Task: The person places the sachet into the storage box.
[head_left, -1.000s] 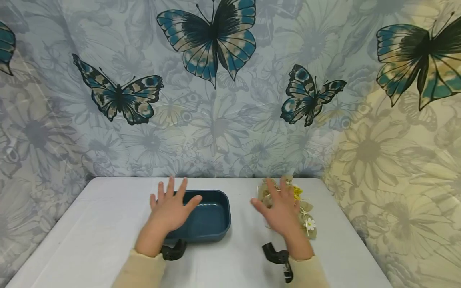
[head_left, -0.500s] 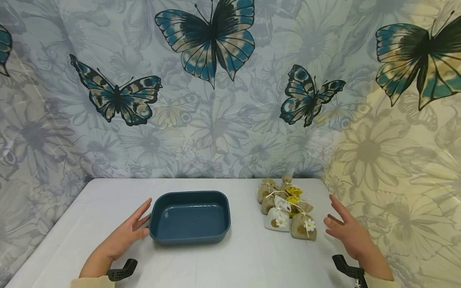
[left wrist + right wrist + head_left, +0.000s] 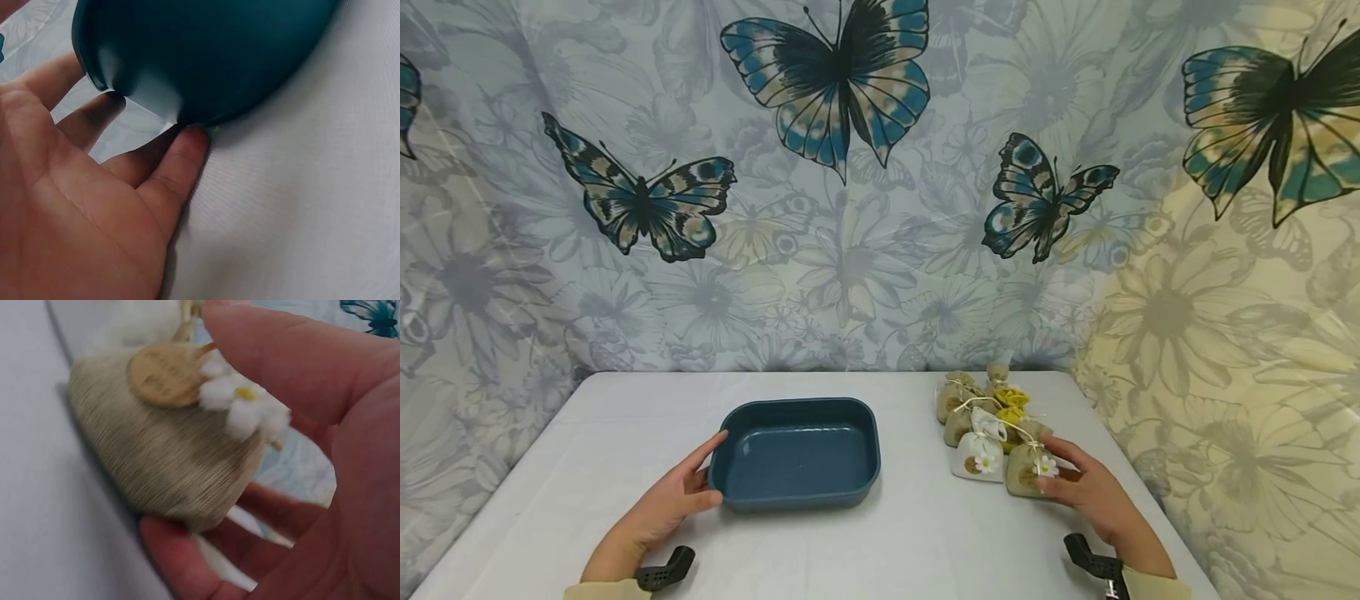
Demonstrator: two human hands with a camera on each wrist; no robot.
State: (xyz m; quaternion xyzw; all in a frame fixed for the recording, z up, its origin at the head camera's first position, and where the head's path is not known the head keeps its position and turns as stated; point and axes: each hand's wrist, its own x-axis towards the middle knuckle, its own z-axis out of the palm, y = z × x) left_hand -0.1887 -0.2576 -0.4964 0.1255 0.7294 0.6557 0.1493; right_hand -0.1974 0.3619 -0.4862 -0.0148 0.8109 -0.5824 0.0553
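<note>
A dark blue rectangular dish [image 3: 793, 500] stands on the white table. My left hand [image 3: 658, 512] touches its left end with spread, fairly straight fingers; in the left wrist view, fingertips [image 3: 190, 140] meet the dish wall [image 3: 206, 62] low down. To the right, my right hand [image 3: 1097, 496] holds a beige drawstring sachet [image 3: 1024, 475] by its right side. In the right wrist view the thumb [image 3: 275, 350] lies by the white flower [image 3: 240, 400] on the sachet, beside a round tan tag [image 3: 164, 375], while other fingers reach round its lower side. The sachet's far side is hidden.
A white sachet [image 3: 977, 454] with a flower stands just left of the beige one. Behind them several more beige and yellow sachets [image 3: 1011, 398] crowd together near the table's back edge. Butterfly-patterned cloth [image 3: 850, 283] hangs behind the table [image 3: 910, 542].
Both hands, first raised over the dish and sachets, have swung outward and then come in from the sides. The left now touches the dish; the right has taken hold of the beige sachet.
</note>
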